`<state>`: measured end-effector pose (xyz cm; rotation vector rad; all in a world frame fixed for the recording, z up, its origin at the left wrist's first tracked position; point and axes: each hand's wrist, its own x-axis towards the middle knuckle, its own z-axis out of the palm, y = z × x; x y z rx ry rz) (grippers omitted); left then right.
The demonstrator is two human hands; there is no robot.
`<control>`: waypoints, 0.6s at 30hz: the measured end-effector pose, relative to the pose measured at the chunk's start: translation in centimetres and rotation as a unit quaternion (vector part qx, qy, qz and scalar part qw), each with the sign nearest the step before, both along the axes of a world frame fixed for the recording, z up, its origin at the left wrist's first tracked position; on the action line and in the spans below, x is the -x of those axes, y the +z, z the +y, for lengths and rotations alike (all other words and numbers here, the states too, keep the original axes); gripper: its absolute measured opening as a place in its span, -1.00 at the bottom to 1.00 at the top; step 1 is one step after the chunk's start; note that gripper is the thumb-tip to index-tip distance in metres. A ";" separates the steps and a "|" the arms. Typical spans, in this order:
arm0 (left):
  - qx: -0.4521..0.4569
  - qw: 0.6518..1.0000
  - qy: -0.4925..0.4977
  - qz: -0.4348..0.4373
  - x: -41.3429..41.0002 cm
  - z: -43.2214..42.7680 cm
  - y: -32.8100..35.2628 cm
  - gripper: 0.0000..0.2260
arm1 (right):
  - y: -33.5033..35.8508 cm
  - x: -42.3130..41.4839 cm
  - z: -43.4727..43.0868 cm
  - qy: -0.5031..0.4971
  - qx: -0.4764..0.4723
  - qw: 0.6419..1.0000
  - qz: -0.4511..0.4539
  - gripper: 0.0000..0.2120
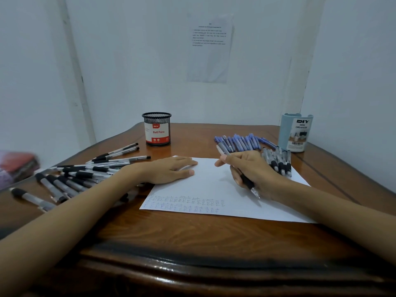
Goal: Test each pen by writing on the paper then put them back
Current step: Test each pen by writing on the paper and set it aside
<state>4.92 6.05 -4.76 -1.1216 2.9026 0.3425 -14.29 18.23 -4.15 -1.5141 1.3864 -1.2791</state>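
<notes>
A white sheet of paper (210, 187) lies on the brown wooden table (192, 236), with rows of small blue marks along its near edge. My left hand (171, 170) rests flat on the sheet's far left part, fingers straight. My right hand (250, 170) grips a clear pen with a black grip (246, 181) over the right side of the sheet, its tip pointing toward me just above the paper. Several black pens (85, 170) lie loose on the left. Several blue pens (240, 142) lie in a row at the back right, with a few black-grip pens (278, 161) beside them.
A black mesh cup labelled "Ball Pens" (156, 129) stands at the back centre. A light blue desk organizer (295, 131) stands at the back right corner. A printed sheet (210, 48) hangs on the wall. Red and purple cloth (17, 166) lies far left.
</notes>
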 end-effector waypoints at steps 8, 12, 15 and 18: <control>0.000 1.000 -0.003 0.000 0.1 0.0 0.0 -0.54 | -0.3 0.5 -0.7 0.010 -0.010 1.000 0.013 -0.66; 0.002 1.000 -0.006 0.001 0.0 0.0 0.1 -0.54 | 0.0 0.3 -0.7 -0.008 -0.005 0.997 0.079 -0.82; 0.004 1.000 -0.009 0.004 0.0 0.1 0.1 -0.54 | 1.0 1.9 -2.2 -0.095 0.043 0.964 0.245 -0.70; 0.007 1.000 -0.010 0.003 0.0 0.2 0.1 -0.54 | 2.0 4.6 -4.0 -0.212 0.086 0.870 0.437 -0.73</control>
